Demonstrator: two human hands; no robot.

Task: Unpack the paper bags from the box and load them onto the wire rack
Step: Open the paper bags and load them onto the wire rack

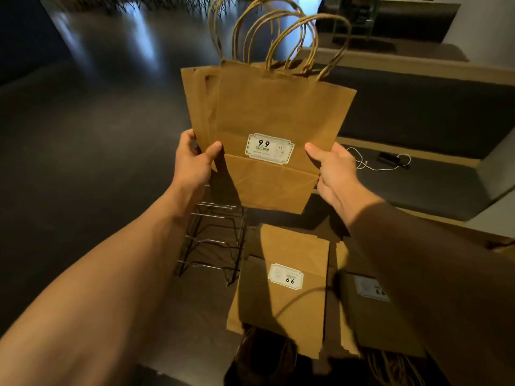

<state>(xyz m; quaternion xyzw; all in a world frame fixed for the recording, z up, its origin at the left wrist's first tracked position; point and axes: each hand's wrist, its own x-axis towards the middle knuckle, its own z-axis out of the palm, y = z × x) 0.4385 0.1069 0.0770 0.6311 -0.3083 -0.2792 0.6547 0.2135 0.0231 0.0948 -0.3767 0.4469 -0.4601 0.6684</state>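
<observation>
A fanned bundle of flat paper bags (pixel 267 126) is held upright in the air above the wire rack (pixel 214 235), gripped at its lower side edges. The left hand (pixel 192 160) and the right hand (pixel 333 171) are each closed on the bundle, thumb in front, fingers behind. Further bags (pixel 284 285) are seen lying flat in the box (pixel 331 316), just beside the rack. The bags are judged light, thin, easily creased and prone to sliding apart; a two-sided edge grip near the folded base is judged suitable.
</observation>
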